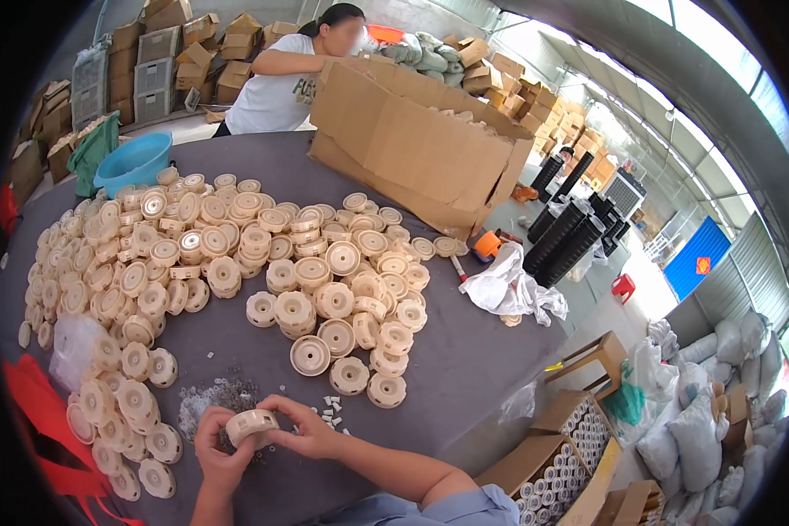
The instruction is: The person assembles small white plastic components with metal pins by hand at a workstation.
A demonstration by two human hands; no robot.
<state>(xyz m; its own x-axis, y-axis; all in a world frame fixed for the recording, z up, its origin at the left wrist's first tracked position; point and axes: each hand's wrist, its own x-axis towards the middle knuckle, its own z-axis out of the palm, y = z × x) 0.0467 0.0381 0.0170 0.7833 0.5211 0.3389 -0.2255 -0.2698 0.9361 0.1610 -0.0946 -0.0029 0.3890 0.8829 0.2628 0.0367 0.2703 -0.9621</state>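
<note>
Between my two hands, near the front edge of the table, a round cream plastic part (252,425) with notches around its side is held tilted. My left hand (216,449) grips it from the left, fingers curled. From the right, my right hand (302,428) pinches its other side with thumb and fingers. Just beyond my hands lies a pile of small clear and grey rings (215,399). Several small white plastic pieces (332,410) are scattered beside my right hand. A large heap of like cream parts (333,300) spreads over the table.
The dark grey tabletop (465,377) bears a large cardboard box (412,140), with another person (280,83) leaning at it. A blue basin (134,162) stands far left, a white cloth (513,285) at right. Open boxes of cylinders (548,482) stand low right; red fabric (53,430) hangs left.
</note>
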